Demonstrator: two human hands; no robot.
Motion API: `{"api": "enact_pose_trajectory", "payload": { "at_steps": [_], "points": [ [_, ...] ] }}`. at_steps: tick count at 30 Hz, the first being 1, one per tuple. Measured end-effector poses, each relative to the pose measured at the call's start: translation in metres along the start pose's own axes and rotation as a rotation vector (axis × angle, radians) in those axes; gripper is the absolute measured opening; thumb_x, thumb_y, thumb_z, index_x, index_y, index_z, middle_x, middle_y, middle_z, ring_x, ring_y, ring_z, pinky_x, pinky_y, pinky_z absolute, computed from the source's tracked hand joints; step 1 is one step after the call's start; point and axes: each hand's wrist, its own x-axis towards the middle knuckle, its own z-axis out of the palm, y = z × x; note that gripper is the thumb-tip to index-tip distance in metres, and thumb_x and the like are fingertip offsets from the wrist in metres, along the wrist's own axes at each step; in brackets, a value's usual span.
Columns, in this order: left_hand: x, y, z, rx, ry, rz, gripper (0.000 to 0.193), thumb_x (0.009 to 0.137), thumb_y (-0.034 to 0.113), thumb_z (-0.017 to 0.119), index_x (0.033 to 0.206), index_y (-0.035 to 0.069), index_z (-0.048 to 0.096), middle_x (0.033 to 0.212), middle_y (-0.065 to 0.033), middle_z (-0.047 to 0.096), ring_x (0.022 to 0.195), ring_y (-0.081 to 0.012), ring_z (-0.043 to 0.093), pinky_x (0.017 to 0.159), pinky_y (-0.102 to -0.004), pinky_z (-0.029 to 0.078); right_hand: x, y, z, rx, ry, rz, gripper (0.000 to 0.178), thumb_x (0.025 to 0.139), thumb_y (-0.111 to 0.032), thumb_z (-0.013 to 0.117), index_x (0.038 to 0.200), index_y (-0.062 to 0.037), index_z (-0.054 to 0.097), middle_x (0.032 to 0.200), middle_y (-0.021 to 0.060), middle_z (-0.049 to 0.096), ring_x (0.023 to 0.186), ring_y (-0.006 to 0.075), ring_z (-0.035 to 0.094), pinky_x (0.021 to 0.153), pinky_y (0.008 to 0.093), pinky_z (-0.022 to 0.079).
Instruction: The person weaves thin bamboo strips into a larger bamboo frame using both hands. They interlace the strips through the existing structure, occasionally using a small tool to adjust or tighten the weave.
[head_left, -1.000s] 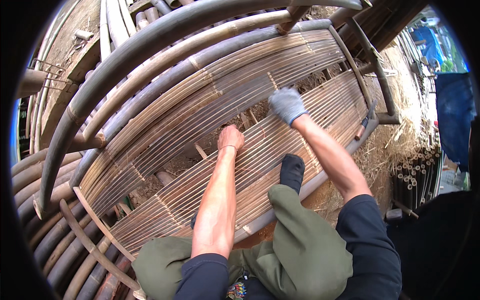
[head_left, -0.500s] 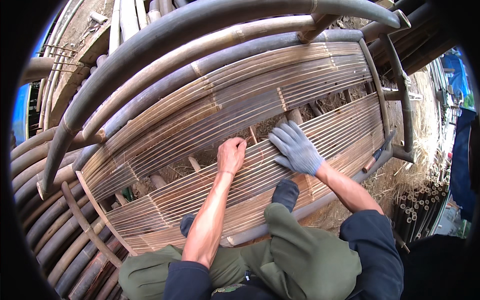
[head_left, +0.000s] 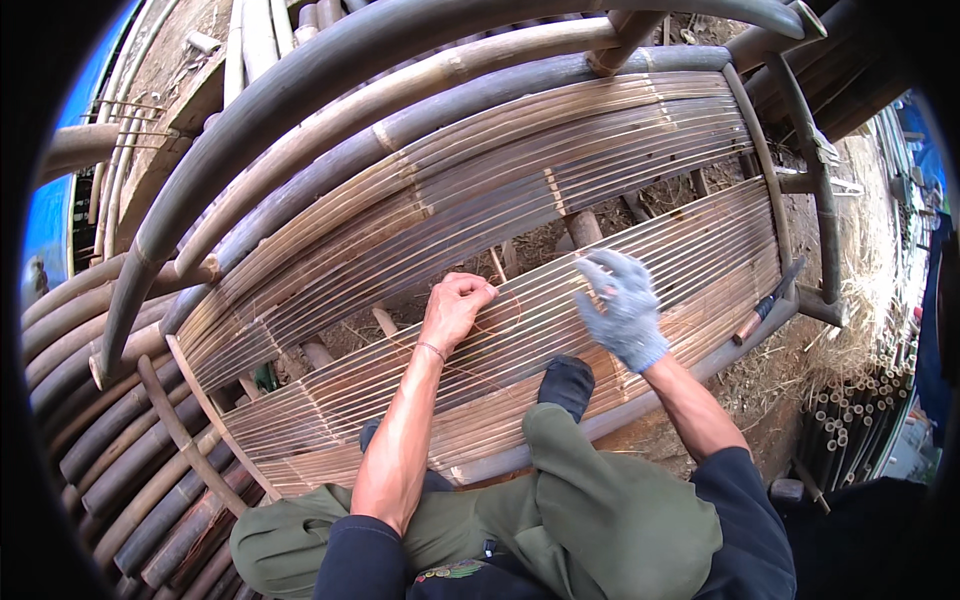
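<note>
Left hand pinched closed on cord, which loops just to its right; we judge this stops slipping. Gloved right hand loosely open above slats. Foot, nearer us between hands, likely braces them.

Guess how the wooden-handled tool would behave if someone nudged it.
The tool is probably stiff: its outline looks straight. Lying by the rounded edge pole, it might slip off if pushed. Being slim, it may lift easily.
</note>
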Motion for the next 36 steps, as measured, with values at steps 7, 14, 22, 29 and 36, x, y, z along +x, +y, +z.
{"api": "enact_pose_trajectory", "payload": {
  "at_steps": [7,14,22,29,36],
  "points": [
    [-0.006,0.02,-0.013,-0.175,-0.243,0.021,0.022,0.087,0.022,0.072,0.094,0.002,0.077,0.112,-0.009,0.066,0.103,-0.0169,0.061,0.09,-0.029,0.047,0.03,-0.038,0.046,0.389,-0.116,-0.027,0.023,0.081,-0.024,0.076,0.101,-0.0144,0.073,0.12,0.0092,0.063,0.113,0.0312,0.058,0.098,0.042,0.045],
    [0.01,0.026,-0.002,-0.131,-0.108,-0.237,0.026,0.091,0.026,0.067,0.092,0.002,0.076,0.074,-0.0032,0.065,0.069,-0.0094,0.056,0.064,-0.0254,0.045,-0.084,-0.003,-0.108,0.159,-0.164,0.317,0.021,0.071,0.009,0.077,0.083,-0.0049,0.068,0.085,0.0047,0.064,0.069,0.0191,0.058,0.077,0.031,0.055],
    [0.02,0.003,0.018,0.465,-0.044,-0.136,0.05,0.1,0.046,0.041,0.101,0.004,0.068,0.103,-0.0221,0.07,0.106,-0.0426,0.063,0.089,-0.053,0.044,-0.319,0.123,-0.323,-0.006,-0.318,1.162,0.016,0.087,-0.019,0.064,0.078,-0.0056,0.059,0.069,0.0048,0.057,0.058,0.0175,0.051,0.055,0.0371,0.041],
    [0.008,-0.008,0.023,0.538,-0.148,-0.11,0.052,0.102,0.039,0.04,0.141,0.005,0.049,0.114,-0.0256,0.067,0.113,-0.0412,0.061,0.101,-0.0519,0.032,-0.229,0.094,-0.236,-0.819,-0.64,1.017,0.046,0.081,-0.026,0.073,0.122,-0.0081,0.065,0.123,0.0162,0.064,0.119,0.0322,0.059,0.103,0.0419,0.045],
    [0.003,-0.02,0.03,0.53,-0.032,0.028,0.047,0.1,0.031,0.049,0.142,0.01,0.048,0.097,-0.0193,0.071,0.099,-0.036,0.062,0.098,-0.058,0.029,-0.033,-0.031,0.038,-0.085,-0.238,0.221,0.048,0.08,-0.038,0.076,0.116,-0.0095,0.063,0.11,0.0147,0.062,0.108,0.0338,0.057,0.091,0.0448,0.046]
  ]
}}
